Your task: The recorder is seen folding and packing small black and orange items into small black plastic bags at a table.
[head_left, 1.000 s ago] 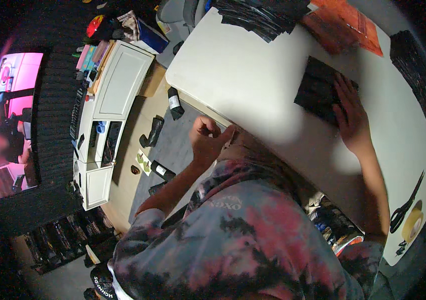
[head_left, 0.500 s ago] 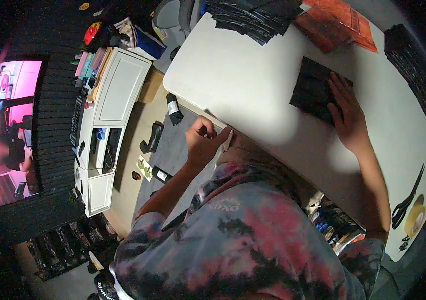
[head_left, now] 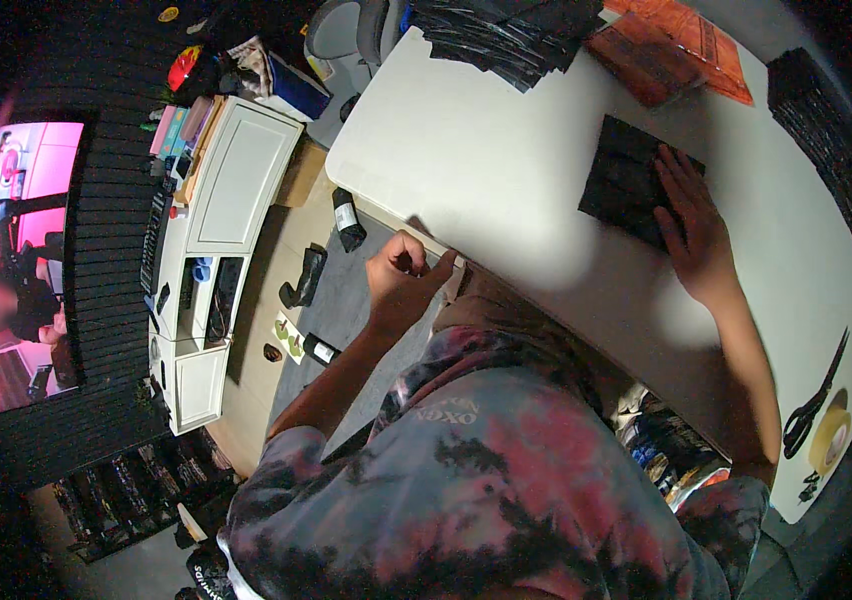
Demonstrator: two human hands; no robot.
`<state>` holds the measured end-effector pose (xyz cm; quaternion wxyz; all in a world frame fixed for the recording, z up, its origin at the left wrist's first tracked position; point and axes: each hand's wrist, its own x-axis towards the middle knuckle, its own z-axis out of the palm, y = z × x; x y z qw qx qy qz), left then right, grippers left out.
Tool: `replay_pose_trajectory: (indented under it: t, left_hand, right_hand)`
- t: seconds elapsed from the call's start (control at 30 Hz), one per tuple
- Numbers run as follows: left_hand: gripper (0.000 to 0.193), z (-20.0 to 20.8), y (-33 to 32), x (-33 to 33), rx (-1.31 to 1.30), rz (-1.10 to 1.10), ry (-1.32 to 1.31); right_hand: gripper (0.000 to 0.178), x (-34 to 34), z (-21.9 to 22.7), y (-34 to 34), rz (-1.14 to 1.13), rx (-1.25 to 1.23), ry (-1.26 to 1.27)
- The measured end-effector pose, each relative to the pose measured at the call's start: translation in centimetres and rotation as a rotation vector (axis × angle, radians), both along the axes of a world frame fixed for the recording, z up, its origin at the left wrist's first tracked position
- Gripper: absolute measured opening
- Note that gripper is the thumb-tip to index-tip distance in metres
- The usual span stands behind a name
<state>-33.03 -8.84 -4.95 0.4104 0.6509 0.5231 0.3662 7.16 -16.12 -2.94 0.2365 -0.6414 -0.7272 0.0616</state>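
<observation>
On the white table, a flat square black plastic packet lies with my right hand resting over its right side. The fingers of that hand are stretched out and press flat on it. My left hand hovers beside the table's near edge, loosely curled, thumb apart from the fingers. Nothing shows between its fingers. A stack of black plastic bags sits at the far edge, beside orange plastic packs.
Black scissors and a roll of clear tape lie at the table's right end. More black bags are piled at the far right. A white cabinet and a lit screen stand left. Black rolls lie on the floor.
My left hand has shifted very slightly to the left. The right hand and the black packet stay in place.
</observation>
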Motion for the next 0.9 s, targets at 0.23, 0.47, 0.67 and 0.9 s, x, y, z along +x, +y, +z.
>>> replay_pose_trajectory:
  t: [0.23,0.47,0.67,0.9]
  left_hand:
    - [0.044,2.4,0.3,0.5,0.314,-0.083,0.347]
    - [0.022,4.4,0.6,1.0,0.484,-0.16,0.552]
    - [0.015,4.5,0.8,0.8,0.608,-0.235,0.634]
    - [0.012,6.3,2.8,-0.3,0.534,-0.494,0.689]
  right_hand:
    - [0.054,-0.1,0.0,0.0,-0.008,0.009,-0.013]
    - [0.054,0.0,0.0,0.1,0.007,0.032,0.022]
    - [0.054,0.1,-0.3,-0.1,-0.012,0.032,0.013]
    - [0.055,0.0,-0.3,-0.1,0.015,0.045,0.004]
